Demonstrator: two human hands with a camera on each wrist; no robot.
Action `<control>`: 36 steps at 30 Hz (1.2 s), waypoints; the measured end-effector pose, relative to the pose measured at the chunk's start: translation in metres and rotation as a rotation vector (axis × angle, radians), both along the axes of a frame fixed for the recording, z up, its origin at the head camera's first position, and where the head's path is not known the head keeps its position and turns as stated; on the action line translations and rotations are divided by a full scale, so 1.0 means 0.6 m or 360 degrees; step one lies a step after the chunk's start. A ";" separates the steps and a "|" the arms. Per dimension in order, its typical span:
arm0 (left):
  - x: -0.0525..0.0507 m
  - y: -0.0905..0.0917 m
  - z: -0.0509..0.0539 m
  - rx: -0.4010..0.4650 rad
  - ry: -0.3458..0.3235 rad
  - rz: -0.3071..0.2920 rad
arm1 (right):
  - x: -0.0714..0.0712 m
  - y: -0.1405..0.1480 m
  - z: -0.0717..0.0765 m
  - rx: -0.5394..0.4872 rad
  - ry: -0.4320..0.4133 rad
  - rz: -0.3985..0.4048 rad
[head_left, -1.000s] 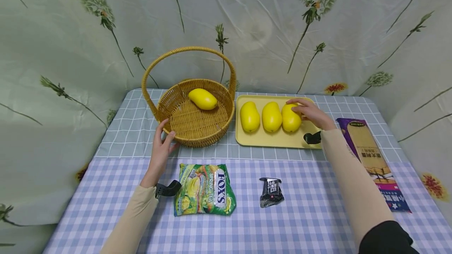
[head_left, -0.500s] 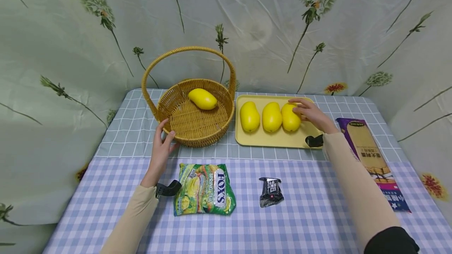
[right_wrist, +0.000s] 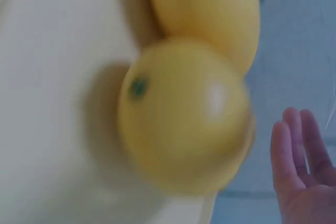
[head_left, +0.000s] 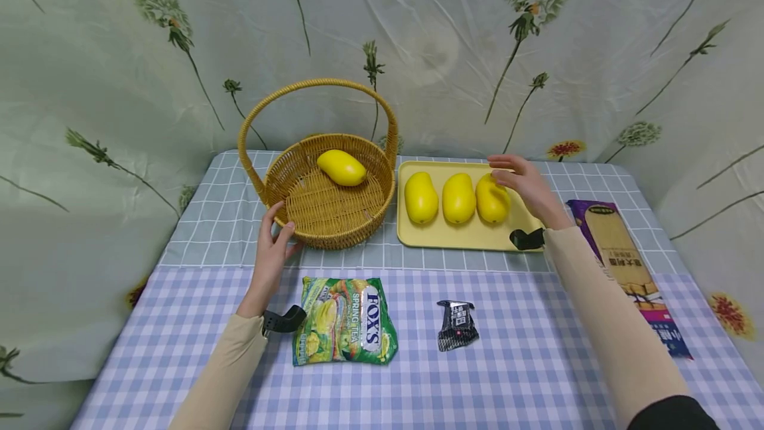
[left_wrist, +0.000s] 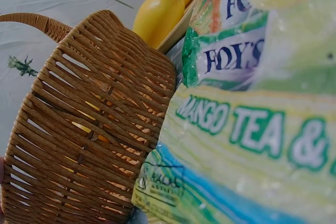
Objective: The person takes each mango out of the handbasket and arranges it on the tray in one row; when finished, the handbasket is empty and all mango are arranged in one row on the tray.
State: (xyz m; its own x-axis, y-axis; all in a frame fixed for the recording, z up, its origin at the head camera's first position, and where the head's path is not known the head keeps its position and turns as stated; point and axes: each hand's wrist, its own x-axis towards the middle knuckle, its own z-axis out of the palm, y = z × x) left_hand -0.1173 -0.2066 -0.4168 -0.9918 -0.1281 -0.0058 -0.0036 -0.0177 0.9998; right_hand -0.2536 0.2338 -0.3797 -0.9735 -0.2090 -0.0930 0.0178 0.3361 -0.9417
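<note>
My right hand hovers over the right end of a yellow tray, just past a mango. In the right wrist view its fingers are straight and apart from that mango. Two more mangoes, one in the middle and one at the left, lie beside it. My left hand touches the near-left rim of a wicker basket, thumb and forefinger spread. Inside the basket lies another mango. The left wrist view shows mostly basket side.
A green Fox's candy bag lies in front of the basket. Right of it is a small black packet. A long purple-and-gold package lies at the right, partly behind my right forearm. A patterned curtain stands behind the table.
My right hand has come away from the rightmost mango, its fingers lifting and straightening. That mango stays on the tray. The left hand and basket hold still.
</note>
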 end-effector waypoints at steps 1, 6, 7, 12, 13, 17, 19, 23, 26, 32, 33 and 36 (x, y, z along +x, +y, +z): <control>-0.001 -0.002 -0.004 0.0004 0.0002 0.0002 | 0.001 -0.009 0.003 -0.0029 0.0007 0.0023; -0.009 -0.011 -0.027 -0.0009 0.0000 0.0028 | 0.000 -0.066 0.017 -0.0166 0.0061 0.0197; -0.010 -0.011 -0.030 -0.0018 0.0001 0.0033 | -0.001 -0.080 0.021 -0.0190 0.0071 0.0235; -0.012 -0.013 -0.038 -0.0036 0.0037 0.0037 | 0.000 -0.154 0.039 -0.0288 0.0111 0.0442; -0.012 -0.013 -0.038 -0.0037 0.0040 0.0037 | -0.001 -0.168 0.042 -0.0301 0.0116 0.0487; -0.012 -0.013 -0.037 -0.0033 0.0038 0.0037 | -0.003 -0.226 0.052 -0.0356 0.0139 0.0643; -0.011 -0.013 -0.034 -0.0027 0.0019 0.0037 | -0.005 -0.254 0.057 -0.0364 0.0156 0.0693; -0.007 -0.008 -0.019 0.0004 -0.0003 0.0027 | -0.016 -0.303 0.064 -0.0372 0.0152 0.0725; -0.003 -0.002 -0.005 0.0012 -0.0008 0.0018 | -0.025 -0.334 0.066 -0.0406 0.0115 0.0722; 0.001 0.002 0.005 -0.0003 -0.0017 0.0021 | -0.040 -0.383 0.066 -0.0367 0.0100 0.0687; 0.002 0.002 0.005 -0.0002 -0.0019 0.0021 | -0.042 -0.389 0.065 -0.0347 0.0105 0.0673; 0.002 0.002 0.005 0.0004 -0.0019 0.0018 | -0.047 -0.406 0.061 -0.0319 0.0108 0.0614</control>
State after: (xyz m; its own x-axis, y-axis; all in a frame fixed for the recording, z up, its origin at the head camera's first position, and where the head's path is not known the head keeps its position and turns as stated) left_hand -0.1161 -0.2055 -0.4137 -0.9901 -0.1390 -0.0183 -0.0156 -0.0206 0.9997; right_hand -0.2817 -0.0096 -0.3430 -0.8230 -0.5660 0.0480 -0.1376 0.1167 -0.9836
